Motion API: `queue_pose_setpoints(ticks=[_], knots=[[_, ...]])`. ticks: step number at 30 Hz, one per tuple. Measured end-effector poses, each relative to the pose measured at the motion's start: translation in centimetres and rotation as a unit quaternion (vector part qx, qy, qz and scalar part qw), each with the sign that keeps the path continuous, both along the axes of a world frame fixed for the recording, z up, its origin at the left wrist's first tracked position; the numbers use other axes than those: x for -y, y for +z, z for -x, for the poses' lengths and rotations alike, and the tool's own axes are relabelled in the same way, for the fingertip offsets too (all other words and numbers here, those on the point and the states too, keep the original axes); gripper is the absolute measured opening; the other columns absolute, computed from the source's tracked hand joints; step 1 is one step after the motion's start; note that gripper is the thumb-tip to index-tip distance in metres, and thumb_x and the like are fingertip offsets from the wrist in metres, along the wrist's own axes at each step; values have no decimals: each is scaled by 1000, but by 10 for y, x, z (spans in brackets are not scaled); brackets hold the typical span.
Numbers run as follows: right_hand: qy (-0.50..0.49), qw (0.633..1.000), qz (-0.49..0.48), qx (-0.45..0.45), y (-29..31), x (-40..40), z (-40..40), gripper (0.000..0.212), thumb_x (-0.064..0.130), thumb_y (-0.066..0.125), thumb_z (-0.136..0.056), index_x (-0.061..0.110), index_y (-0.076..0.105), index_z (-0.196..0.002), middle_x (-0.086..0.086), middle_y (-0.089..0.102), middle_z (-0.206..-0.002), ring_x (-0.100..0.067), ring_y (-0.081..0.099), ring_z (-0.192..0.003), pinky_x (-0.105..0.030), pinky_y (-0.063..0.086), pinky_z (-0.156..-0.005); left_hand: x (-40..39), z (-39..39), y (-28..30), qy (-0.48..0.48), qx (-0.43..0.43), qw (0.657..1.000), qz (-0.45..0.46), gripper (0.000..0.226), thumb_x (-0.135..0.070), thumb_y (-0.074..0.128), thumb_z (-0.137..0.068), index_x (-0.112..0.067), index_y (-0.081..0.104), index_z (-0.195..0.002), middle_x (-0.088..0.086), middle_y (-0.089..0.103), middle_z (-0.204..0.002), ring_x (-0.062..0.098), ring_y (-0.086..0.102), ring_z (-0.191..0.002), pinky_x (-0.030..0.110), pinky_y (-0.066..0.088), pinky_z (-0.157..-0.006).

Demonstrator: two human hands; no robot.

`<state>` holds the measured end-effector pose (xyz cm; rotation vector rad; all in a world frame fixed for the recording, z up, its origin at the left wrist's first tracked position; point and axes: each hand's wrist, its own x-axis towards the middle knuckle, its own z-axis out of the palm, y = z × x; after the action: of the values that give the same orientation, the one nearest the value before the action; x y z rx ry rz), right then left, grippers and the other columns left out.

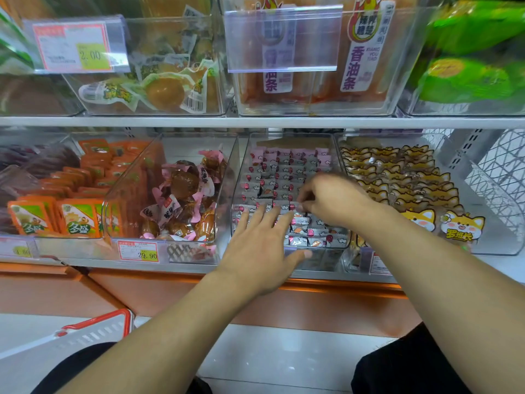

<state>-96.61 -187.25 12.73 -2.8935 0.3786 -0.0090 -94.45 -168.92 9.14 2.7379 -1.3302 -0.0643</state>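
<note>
A clear plastic bin (241, 172) on the lower shelf holds rows of small silver and pink snack packets (281, 172). My left hand (261, 248) lies flat, fingers straight, on the packets at the bin's front, thumb over the front rim. My right hand (332, 200) reaches into the same bin from the right, fingers curled, pinching one small packet (298, 207) at its fingertips. Part of the front rows is hidden under both hands.
Neighbouring clear bins hold brown wrapped snacks (181, 194), orange packets (79, 211) and fox-printed packets (403, 177). The upper shelf (255, 120) overhangs with more bins. A white and red shopping basket (93, 334) stands on the floor at lower left.
</note>
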Motion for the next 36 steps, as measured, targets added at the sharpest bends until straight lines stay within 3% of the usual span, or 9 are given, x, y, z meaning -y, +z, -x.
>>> queue_pose_setpoints(ticks=[4,9,12,14,17,20,26,31,36], knots=[[-32,987,-98,123,3,-1,3,8,17,59,-98,24,61,-93,5,70,-88,-7,62,-72,-22,43,-56,-1,-1,-1,-10,-1,1000,-27,84,-73,31,-95,-27,9,-161,2,11,-169,24,3,-156,48,-1,-126],[-139,894,-263,335,16,6,18,22,12,60,-96,31,58,-85,12,70,-84,4,60,-58,-17,42,-44,-4,-4,4,-10,-12,999,41,83,-70,40,-95,-24,18,-159,1,22,-166,22,11,-154,42,7,-126],[-189,831,-335,402,22,9,29,17,21,66,-96,30,60,-83,8,71,-82,-11,71,-72,-37,61,-67,-7,-6,12,5,-23,991,130,73,-59,53,-96,-21,32,-154,0,37,-158,19,25,-147,34,18,-121],[-200,779,-425,416,24,7,35,15,17,65,-98,25,61,-85,3,73,-83,-20,73,-74,-40,62,-69,-9,-7,18,39,-58,977,202,63,-49,59,-96,-22,41,-150,-3,46,-151,15,36,-140,33,29,-116],[-199,695,-579,377,27,-4,43,14,4,57,-100,13,63,-91,-3,76,-90,-18,74,-78,-26,60,-66,-11,-6,29,108,-180,916,342,49,-43,67,-93,-27,53,-137,-13,61,-132,2,56,-119,23,46,-101],[-196,630,-686,308,24,-17,51,6,1,55,-100,2,61,-100,-14,76,-104,-20,76,-92,-31,62,-79,-13,-7,37,141,-352,811,445,36,-39,72,-89,-25,61,-121,-8,75,-100,1,70,-87,22,57,-78],[-193,576,-760,231,26,-21,58,8,1,55,-99,0,60,-106,-17,78,-93,-21,77,-79,-30,62,-70,-23,-17,39,150,-492,682,520,38,-31,75,-84,-13,68,-116,3,78,-99,20,75,-86,18,56,-65],[-189,574,-776,181,22,-23,57,7,8,58,-100,4,60,-105,-23,74,-111,-33,76,-90,-36,63,-72,-28,-20,34,152,-503,669,525,41,-31,77,-80,-9,70,-114,8,78,-96,20,75,-87,20,57,-70],[-151,598,-780,108,23,-19,59,48,28,79,-82,1,68,-120,-18,72,-115,-36,74,-100,-34,62,-77,-35,-17,37,119,-497,681,524,41,-30,81,-73,-16,72,-110,11,77,-102,23,74,-92,26,59,-78]])
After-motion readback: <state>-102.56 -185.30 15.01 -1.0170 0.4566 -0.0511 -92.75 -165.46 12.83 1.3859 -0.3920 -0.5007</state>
